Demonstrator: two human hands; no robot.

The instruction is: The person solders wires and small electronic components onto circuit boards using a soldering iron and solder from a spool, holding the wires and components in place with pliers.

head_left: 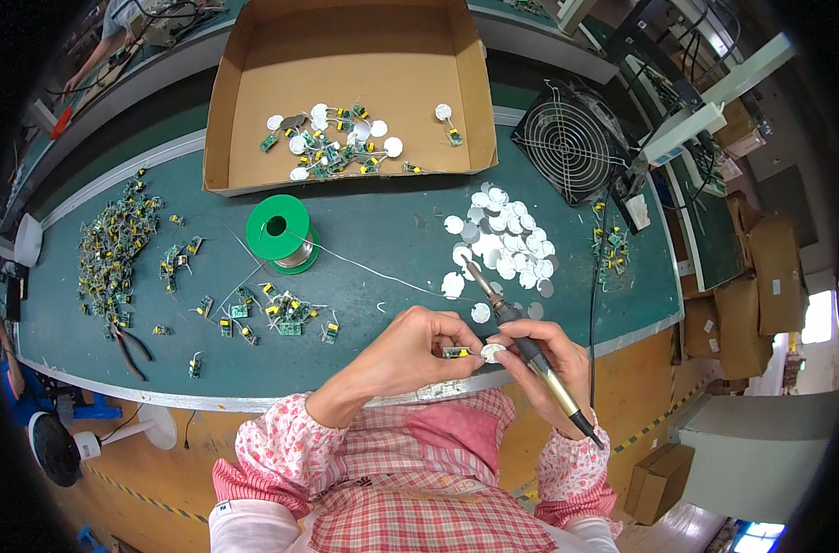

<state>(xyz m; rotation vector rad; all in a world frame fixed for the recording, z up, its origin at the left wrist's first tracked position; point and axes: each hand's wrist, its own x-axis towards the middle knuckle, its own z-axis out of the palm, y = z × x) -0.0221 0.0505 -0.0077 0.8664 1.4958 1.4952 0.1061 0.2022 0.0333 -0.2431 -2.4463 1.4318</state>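
Note:
My left hand [420,352] pinches a small circuit board [456,352] with a yellow part on it, just over the bench's near edge. Beside it, the fingertips of my right hand [550,364] grip a round white disc [492,353] that meets the board's end. A soldering iron [536,358] also lies in the right hand, its tip angled up and away over loose white discs [511,241]. From a green spool [278,221], solder wire runs across the bench toward my hands. Whether the disc and board are joined is too small to tell.
A cardboard box [346,69] at the back holds discs with boards attached. Board heaps [115,249] lie left, with pliers [129,353] beside them; more boards [286,309] sit nearer. A black fan [569,143] stands back right, its neighbour a few boards [611,247].

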